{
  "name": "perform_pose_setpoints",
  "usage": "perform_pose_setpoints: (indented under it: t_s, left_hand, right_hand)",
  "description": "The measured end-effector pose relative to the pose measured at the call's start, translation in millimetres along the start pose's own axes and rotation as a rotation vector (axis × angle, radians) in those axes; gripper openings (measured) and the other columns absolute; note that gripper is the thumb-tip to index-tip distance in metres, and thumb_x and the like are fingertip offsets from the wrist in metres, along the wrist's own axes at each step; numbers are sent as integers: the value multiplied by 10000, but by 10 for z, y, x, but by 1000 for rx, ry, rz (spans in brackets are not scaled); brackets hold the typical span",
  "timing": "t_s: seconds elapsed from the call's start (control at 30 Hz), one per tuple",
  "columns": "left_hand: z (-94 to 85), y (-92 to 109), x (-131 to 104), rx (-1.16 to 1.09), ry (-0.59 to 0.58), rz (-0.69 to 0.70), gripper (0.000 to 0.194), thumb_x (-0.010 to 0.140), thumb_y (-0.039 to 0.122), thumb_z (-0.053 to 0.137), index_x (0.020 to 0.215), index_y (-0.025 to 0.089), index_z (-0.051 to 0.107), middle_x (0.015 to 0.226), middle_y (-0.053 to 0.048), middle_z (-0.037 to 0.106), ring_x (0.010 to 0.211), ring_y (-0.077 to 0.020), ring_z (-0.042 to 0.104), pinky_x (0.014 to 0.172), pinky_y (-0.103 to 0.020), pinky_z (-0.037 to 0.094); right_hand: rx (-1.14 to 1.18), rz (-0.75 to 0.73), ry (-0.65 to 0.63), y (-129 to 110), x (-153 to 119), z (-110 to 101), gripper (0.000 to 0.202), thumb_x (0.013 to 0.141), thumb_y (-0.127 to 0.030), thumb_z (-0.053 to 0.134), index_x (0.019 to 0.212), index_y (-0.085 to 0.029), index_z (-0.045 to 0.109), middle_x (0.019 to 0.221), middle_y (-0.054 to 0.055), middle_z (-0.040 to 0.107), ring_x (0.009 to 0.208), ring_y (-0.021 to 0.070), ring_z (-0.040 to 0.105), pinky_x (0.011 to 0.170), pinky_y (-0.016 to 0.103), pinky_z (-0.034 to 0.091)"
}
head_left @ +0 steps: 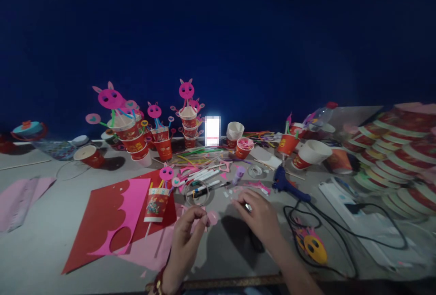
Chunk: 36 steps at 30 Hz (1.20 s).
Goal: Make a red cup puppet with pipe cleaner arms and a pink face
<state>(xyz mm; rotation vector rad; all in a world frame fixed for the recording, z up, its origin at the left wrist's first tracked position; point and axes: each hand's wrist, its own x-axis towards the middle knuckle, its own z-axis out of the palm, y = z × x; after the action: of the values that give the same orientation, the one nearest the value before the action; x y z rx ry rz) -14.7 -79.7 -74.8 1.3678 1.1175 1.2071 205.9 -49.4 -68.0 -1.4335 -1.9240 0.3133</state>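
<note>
**Pink paper piece pinched over a crowded craft table**

A small round pink paper piece sits at the fingertips of the left hand, whose grip is closed on its edge just above the table. The right hand lies palm down close beside it, fingers spread flat among tiny paper scraps; whether it holds anything cannot be told.

Just left of the hands stands a red printed paper cup on a stick, topped by a pink animal-face cutout. Judging from it, this figure looks largely assembled, with the pink piece not yet attached. It rests on a red paper sheet overlaid by a pink scallop-edged sheet.

Behind them lie a clear tape ring and scattered pens, and to the right a blue glue gun with a black cord. Finished cup figures with pink faces line the far edge, and stacks of red-rimmed paper bowls fill the right side. The table is grey and cluttered; the room behind is dark blue and dim.
</note>
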Motion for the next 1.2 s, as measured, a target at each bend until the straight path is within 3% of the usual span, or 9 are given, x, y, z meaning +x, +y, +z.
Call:
perform_pose_setpoints:
  t_s: [0.07,0.17,0.23,0.43,0.57,0.7,0.8,0.97,1.2]
  left_hand:
    - [1,-36,9,-166,19,-111,230,924,367,625,773,194,619,727,4,578,733,-157,537,703,-243,415]
    - [30,-46,30,-386,20,-253,238,860,378,709,755,177,638,721,3,587,723,-144,528,705,-234,418]
    - [57,-15,46,-501,-7,-325,240,825,367,746,742,165,647,723,-3,595,714,-137,524,695,-230,421]
    - [95,58,76,-673,-73,-410,243,767,319,790,675,161,630,661,5,569,661,-125,508,654,-221,429]
    - [54,3,36,-543,-50,-354,229,834,363,732,738,173,647,706,-5,591,705,-143,540,690,-238,444]
    - [-10,-30,-8,-252,17,-108,182,887,370,685,965,207,669,894,-31,639,865,-182,583,797,-269,453]
    - [-24,-9,3,-105,-25,20,178,887,349,692,994,212,657,953,-41,631,926,-199,578,837,-287,442]
    - [26,6,50,-215,-29,-112,210,890,347,684,768,188,625,738,6,550,729,-149,504,682,-241,402]
    - [130,-90,16,-492,75,-299,241,800,383,776,778,179,650,788,-14,616,794,-169,559,757,-268,453]
  right_hand:
    - [-89,20,-71,93,-29,3,202,930,-222,557,731,-218,591,809,60,662,767,252,649,692,356,500]
    - [-13,-39,-101,51,-72,8,183,931,-155,537,1043,-231,660,1093,91,695,959,258,672,813,366,521]
    - [116,-94,-123,-72,-74,3,236,933,-153,555,1136,-246,634,1092,77,700,870,216,672,783,330,527]
    - [417,-282,-154,-388,15,-18,103,933,-170,579,950,-250,642,905,39,709,845,196,645,745,295,497]
    - [522,-86,-168,-387,9,44,87,886,-170,588,828,-228,618,793,20,656,750,180,608,696,291,466]
    - [839,298,-210,-325,-20,167,124,821,-282,652,751,-213,576,691,-19,564,609,142,513,572,254,407]
    - [986,451,-251,-310,-23,234,208,774,-333,710,711,-207,557,651,-42,527,572,120,460,537,236,366]
    - [1082,535,-304,-353,-34,261,319,738,-425,786,694,-198,567,612,-54,514,557,112,455,523,229,357]
    - [1134,590,-240,-462,-68,342,397,745,-524,807,735,-182,604,644,-47,537,562,101,459,534,226,366]
